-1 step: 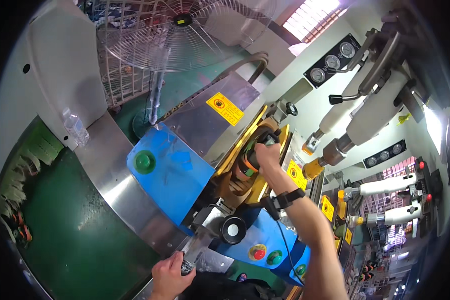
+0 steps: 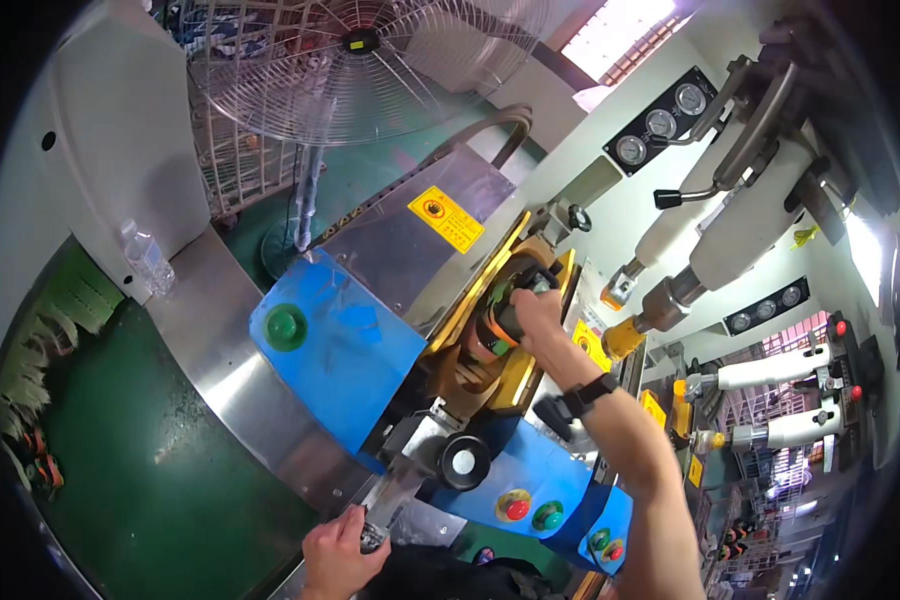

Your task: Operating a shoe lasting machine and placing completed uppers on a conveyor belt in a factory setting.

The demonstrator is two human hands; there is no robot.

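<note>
In the middle of the head view, a black shoe (image 2: 497,326) with orange and green parts lies in the yellow-sided cradle (image 2: 467,368) of a press machine. My right hand (image 2: 538,310) reaches in from the lower right and is closed on the upper end of the shoe, hiding part of it. A black band with a dark device (image 2: 577,402) is on that wrist. Low in the picture, my left hand (image 2: 342,552) curls round a small dark ridged knob (image 2: 373,538) below a metal bracket. A round black handwheel (image 2: 464,461) stands between the two hands.
Blue control housings (image 2: 345,345) with green and red buttons flank the cradle. White press cylinders (image 2: 735,230) with levers overhang at the right. A caged fan (image 2: 360,90) stands behind. A plastic bottle (image 2: 147,262) sits at the left, on a metal ledge (image 2: 240,385).
The view has shifted slightly, and my right forearm lies a little farther right. A thin cord that hung by the right wrist no longer shows. Both hands keep their holds.
</note>
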